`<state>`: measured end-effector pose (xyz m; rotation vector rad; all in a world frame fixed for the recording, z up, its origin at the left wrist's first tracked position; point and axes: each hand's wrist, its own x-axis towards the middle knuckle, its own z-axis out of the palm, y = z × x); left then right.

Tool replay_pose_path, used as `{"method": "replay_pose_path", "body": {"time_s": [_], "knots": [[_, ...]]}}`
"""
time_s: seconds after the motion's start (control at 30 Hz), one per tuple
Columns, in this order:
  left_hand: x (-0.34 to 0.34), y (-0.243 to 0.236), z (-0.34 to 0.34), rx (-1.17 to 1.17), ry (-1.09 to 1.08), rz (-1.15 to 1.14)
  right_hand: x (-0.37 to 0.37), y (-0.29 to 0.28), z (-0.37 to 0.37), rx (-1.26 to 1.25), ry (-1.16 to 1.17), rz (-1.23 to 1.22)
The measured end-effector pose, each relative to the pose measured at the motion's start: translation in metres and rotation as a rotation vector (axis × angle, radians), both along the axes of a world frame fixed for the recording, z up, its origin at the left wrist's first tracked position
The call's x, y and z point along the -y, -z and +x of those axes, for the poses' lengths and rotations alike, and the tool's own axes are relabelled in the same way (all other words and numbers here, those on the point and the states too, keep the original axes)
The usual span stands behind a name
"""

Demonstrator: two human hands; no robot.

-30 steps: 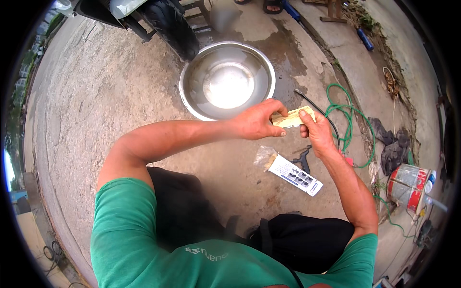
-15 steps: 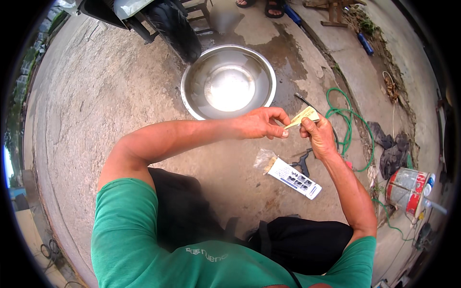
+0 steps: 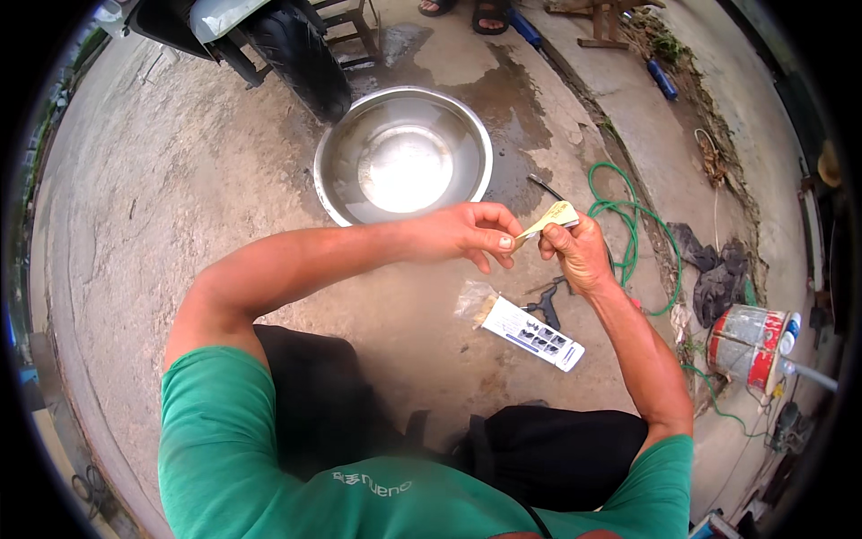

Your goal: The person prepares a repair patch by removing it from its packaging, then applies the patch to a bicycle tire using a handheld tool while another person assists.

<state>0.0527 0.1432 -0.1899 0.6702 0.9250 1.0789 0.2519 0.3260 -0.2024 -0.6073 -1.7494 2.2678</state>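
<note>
Both hands are raised in front of me, with a small yellow printed paper piece [image 3: 552,216] stretched between them. My right hand [image 3: 579,251] is closed round its wider end, thumb on the near side. Something pale shows at that end, too small to tell. At the piece's narrow, curled tip, my left hand [image 3: 471,235] pinches with thumb and forefinger, the other fingers bent loosely below. On the concrete under my hands lies a white printed box [image 3: 534,334] with a clear plastic bag [image 3: 474,303] at its far-left end. A dark pistol-handled tool [image 3: 546,305] is beside the box.
A wide metal basin [image 3: 325,171] holding water stands beyond my left forearm, close to a motorbike tyre [image 3: 301,63]. To the right lie a coiled green hose [image 3: 628,216], dark rags [image 3: 718,278] and a red-and-grey drum [image 3: 745,346]. Someone's sandalled feet [image 3: 489,16] show at the top.
The yellow paper piece now curves and its narrow end has curled; before, it looked flatter. Both hands stay on it. The whole view has shifted slightly, with the scene moving left.
</note>
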Motion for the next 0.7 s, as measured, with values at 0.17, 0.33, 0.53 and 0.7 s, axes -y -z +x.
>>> {"method": "replay_pose_path", "body": {"time_s": [0.17,0.33,0.53,0.7], "knots": [[-0.001,-0.003,0.001,0.022,0.041,0.022,-0.001,0.001,0.002,-0.006,0.012,-0.027],[0.001,-0.007,0.0,0.044,0.04,0.006,-0.001,0.001,0.002,-0.01,0.014,-0.064],[0.001,-0.004,-0.003,-0.088,0.077,0.011,0.003,-0.006,-0.004,0.015,-0.036,-0.011],[-0.008,-0.018,0.002,-0.528,0.103,0.068,0.021,-0.029,-0.005,0.214,-0.156,0.38]]}}
